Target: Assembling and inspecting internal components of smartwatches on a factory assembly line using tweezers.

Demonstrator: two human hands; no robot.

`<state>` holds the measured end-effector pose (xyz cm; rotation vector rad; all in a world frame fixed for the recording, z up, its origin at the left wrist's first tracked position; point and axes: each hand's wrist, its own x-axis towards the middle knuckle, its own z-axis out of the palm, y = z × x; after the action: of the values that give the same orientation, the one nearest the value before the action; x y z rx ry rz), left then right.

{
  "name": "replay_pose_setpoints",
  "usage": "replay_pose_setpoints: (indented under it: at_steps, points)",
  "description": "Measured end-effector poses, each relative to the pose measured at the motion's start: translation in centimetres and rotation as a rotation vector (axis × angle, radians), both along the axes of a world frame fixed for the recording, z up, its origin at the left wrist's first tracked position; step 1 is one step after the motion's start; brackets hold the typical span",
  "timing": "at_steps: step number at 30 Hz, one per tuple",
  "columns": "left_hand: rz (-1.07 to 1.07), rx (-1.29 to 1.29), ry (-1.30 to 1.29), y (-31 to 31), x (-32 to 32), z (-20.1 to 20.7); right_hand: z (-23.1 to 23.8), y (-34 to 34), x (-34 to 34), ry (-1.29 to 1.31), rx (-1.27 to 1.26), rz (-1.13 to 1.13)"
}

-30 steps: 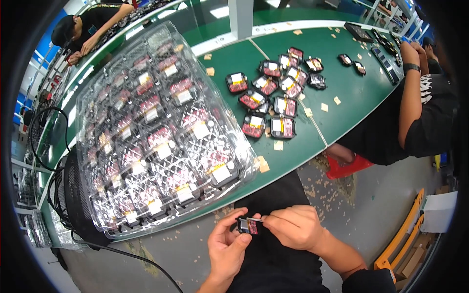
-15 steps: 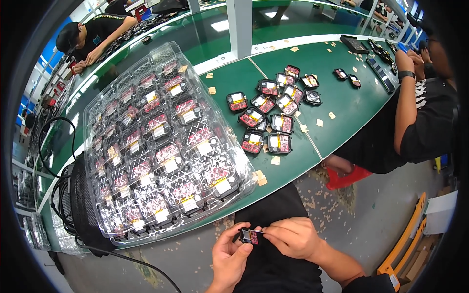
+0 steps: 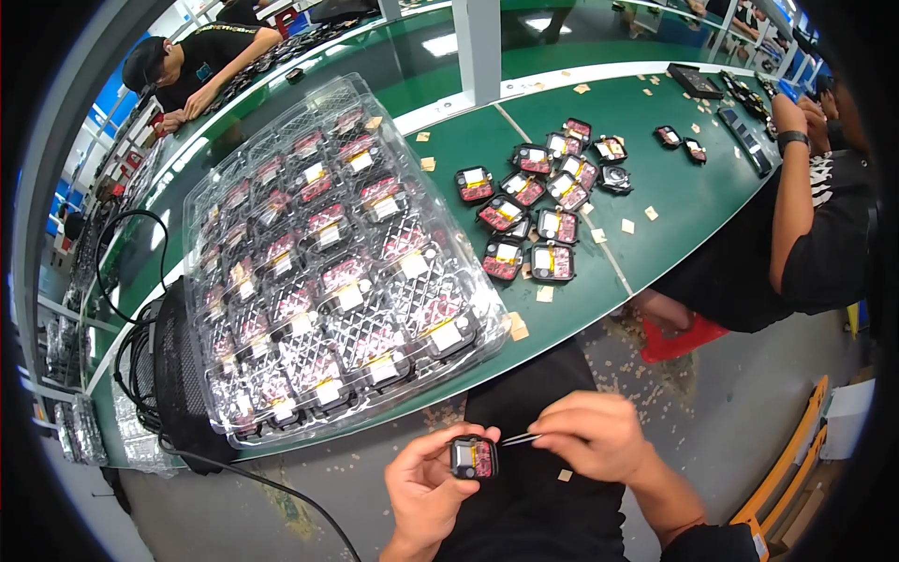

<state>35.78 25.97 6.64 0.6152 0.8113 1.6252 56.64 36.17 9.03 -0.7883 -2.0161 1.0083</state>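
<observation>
My left hand (image 3: pixel 426 482) pinches a small black watch-like case (image 3: pixel 474 457) by its edges, held over my lap. Its exposed inside shows a red circuit board, a pale block and a yellow strip. Just to the right, my right hand (image 3: pixel 595 438) grips metal tweezers (image 3: pixel 521 438) between thumb and fingers. Their tips point at the case's right edge and look slightly apart from it. Below that hand a small tan square (image 3: pixel 565 476) shows against my dark trousers; whether it rests there or is falling I cannot tell.
Clear plastic trays (image 3: pixel 346 328) full of similar cases cover the left of the green table (image 3: pixel 449 150). Loose cases (image 3: pixel 557 225) and tan squares lie right of them. A black cable (image 3: pixel 281 492) hangs below the table edge. A co-worker (image 3: pixel 824 215) sits at the right, another person (image 3: pixel 201 66) far left.
My right hand has moved right and up, drawing the tweezers back from the case. The case now faces up more fully in my left hand. A tan square has appeared below my right hand.
</observation>
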Motion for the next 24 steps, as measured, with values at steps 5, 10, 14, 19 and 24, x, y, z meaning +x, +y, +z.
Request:
replay_pose_setpoints:
  at_steps: [5,10,14,19,24]
  points:
    - [0.066,0.179,0.386,0.6,-1.5,6.5,2.1,2.4,0.4,0.119,0.139,-0.205]
    - [0.302,0.445,1.001,2.9,-1.8,11.0,2.8,6.9,-1.3,0.185,0.299,-0.403]
    - [0.533,0.459,1.436,8.6,-2.0,11.8,1.7,10.9,-1.9,0.128,0.231,-0.498]
    - [0.406,0.213,1.648,12.5,-2.4,11.3,1.1,11.4,-2.2,0.058,0.079,-0.515]
    - [0.340,0.235,1.743,11.8,-2.4,11.9,1.5,11.3,-2.2,0.077,0.046,-0.480]
